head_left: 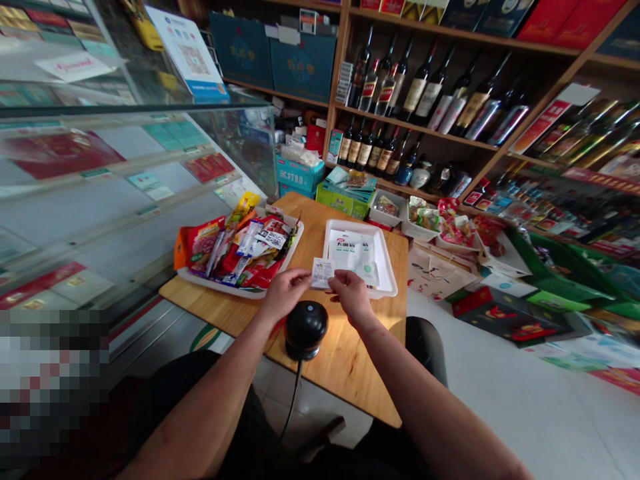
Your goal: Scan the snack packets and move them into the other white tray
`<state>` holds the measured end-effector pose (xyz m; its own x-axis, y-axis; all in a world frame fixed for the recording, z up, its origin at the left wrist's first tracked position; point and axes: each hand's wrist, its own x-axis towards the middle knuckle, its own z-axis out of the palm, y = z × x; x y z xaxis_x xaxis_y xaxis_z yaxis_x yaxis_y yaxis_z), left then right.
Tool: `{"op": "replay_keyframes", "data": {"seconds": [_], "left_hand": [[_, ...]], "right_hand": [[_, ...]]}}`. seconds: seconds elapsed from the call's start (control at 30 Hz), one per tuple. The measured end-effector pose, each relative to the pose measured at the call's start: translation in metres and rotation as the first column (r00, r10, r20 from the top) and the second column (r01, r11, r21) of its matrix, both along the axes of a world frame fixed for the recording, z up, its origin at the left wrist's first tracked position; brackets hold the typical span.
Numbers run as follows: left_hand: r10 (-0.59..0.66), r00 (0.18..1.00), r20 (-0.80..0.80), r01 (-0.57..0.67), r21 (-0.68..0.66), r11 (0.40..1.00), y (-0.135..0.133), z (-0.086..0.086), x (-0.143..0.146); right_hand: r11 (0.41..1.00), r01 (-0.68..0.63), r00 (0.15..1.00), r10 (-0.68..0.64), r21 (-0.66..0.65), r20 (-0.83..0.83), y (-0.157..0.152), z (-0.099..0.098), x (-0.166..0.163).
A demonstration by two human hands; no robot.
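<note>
Between my two hands a small white printed packet [323,272] is stretched flat, above the wooden table. My left hand [287,291] pinches its left edge and my right hand [351,293] its right edge. Just beyond, a white tray [387,267] holds white snack bags [349,248] with dark and green print. To the left stands another white tray [296,248], heaped with colourful snack packets [245,243]. Close below my hands, a round black device [307,327] with a cable sits on the table. The fine print on the small packet is too small to read.
The wooden table [345,360] reaches close to my knees. A glass display case [165,167] runs along the left. Shelves with wine bottles [425,87] rise behind. White bins of snacks [420,230] and green crates [555,267] stand at the right.
</note>
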<state>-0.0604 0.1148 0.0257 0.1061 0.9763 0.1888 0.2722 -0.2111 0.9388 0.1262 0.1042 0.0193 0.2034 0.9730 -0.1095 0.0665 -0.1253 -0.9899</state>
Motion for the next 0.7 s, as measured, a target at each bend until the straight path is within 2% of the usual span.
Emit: {"op": "replay_keyframes", "data": {"seconds": [0.1, 0.2, 0.27, 0.33, 0.4, 0.5, 0.6, 0.7], "left_hand": [[-0.117, 0.990, 0.073, 0.124, -0.100, 0.987, 0.011, -0.001, 0.006], [-0.223, 0.952, 0.210, 0.263, -0.189, 0.946, 0.020, 0.003, 0.013], [-0.277, 0.915, 0.294, 0.345, -0.212, 0.914, 0.024, 0.006, 0.017], [-0.305, 0.901, 0.308, 0.376, -0.202, 0.905, 0.025, 0.009, 0.020], [-0.275, 0.936, 0.221, 0.309, -0.134, 0.942, 0.026, 0.011, 0.021], [-0.082, 0.997, -0.001, 0.082, 0.072, 0.994, 0.027, 0.011, 0.014], [0.157, 0.978, -0.134, -0.125, 0.219, 0.968, 0.029, 0.008, -0.003], [0.281, 0.956, -0.082, -0.262, 0.187, 0.947, 0.033, 0.002, -0.023]], "right_hand": [[1.000, 0.031, 0.999, -0.031, 0.000, -0.010, 0.003, -0.002, 0.008], [0.995, 0.096, 0.995, -0.096, 0.017, -0.005, 0.009, -0.003, 0.020], [0.987, 0.133, 0.986, -0.141, 0.085, 0.087, 0.013, -0.003, 0.029], [0.981, 0.126, 0.955, -0.160, 0.146, 0.250, 0.016, -0.003, 0.038], [0.979, 0.103, 0.901, -0.167, 0.175, 0.402, 0.018, -0.001, 0.043], [0.958, 0.089, 0.825, -0.224, 0.272, 0.519, 0.016, 0.004, 0.038], [0.916, -0.014, 0.812, -0.224, 0.402, 0.539, 0.016, 0.012, 0.020], [0.878, -0.208, 0.819, -0.085, 0.432, 0.567, 0.022, 0.022, -0.006]]}}
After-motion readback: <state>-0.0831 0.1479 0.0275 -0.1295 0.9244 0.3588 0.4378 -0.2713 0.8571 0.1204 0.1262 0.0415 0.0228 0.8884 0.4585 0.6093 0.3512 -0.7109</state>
